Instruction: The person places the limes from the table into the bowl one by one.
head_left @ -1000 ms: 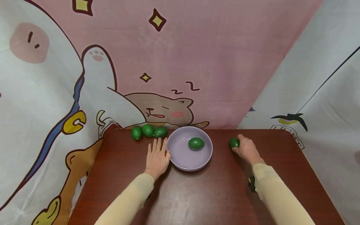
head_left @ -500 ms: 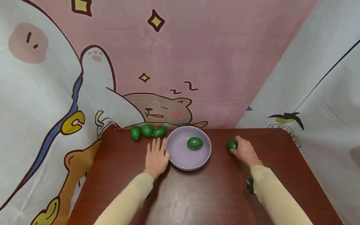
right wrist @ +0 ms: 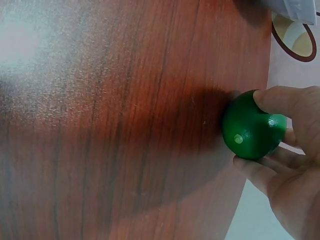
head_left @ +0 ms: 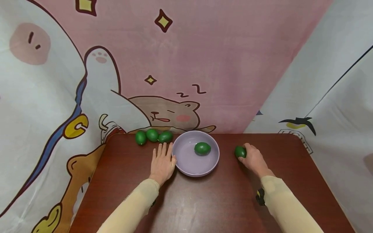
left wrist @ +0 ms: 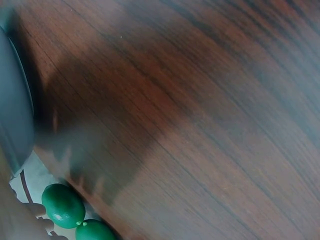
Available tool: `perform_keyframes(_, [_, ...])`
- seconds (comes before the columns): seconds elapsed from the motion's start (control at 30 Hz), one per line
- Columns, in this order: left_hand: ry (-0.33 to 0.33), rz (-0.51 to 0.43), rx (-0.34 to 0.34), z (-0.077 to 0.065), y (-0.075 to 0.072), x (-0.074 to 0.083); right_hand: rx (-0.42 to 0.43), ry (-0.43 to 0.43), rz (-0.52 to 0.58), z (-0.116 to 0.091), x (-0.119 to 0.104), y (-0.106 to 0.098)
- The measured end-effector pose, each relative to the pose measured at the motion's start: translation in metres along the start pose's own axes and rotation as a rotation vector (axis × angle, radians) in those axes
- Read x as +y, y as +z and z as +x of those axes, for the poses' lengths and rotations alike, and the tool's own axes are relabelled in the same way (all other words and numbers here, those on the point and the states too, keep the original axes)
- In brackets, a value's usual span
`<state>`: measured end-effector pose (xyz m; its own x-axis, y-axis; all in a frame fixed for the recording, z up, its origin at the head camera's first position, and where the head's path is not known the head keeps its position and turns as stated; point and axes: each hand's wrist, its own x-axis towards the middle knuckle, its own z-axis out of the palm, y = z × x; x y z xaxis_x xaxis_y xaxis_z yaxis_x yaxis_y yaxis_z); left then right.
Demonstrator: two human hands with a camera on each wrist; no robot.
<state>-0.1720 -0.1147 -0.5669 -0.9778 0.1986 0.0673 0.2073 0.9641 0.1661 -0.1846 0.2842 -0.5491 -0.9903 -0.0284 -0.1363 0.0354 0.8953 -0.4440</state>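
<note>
My right hand [head_left: 255,159] grips a green lime [head_left: 240,151] between thumb and fingers, right of the bowl. In the right wrist view the lime [right wrist: 252,125] shows its pale stem end, with its shadow beside it on the wood. A round lilac bowl [head_left: 183,165] stands at the middle back of the table, with one lime [head_left: 202,148] lying inside. My left hand [head_left: 162,165] lies with straight fingers along the bowl's left side, thumb at the rim. Just beyond its fingertips a lime [head_left: 165,137] sits in a row with two others.
The brown wooden table [head_left: 195,204] ends at the back against a hanging cartoon-print cloth [head_left: 221,64]. Near the left back corner are the other two limes of the row, the outer one [head_left: 141,137] and the middle one [head_left: 152,135].
My right hand and its lime have shifted slightly toward me and a little left. The left hand, the bowl and the other limes have stayed in place.
</note>
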Motion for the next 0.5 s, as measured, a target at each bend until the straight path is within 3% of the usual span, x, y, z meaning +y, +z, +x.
perform_keyframes(0.5, [0.008, 0.003, 0.015, -0.0006, 0.0065, -0.0028, -0.015, -0.005, 0.054, -0.0067, -0.0046, 0.0048])
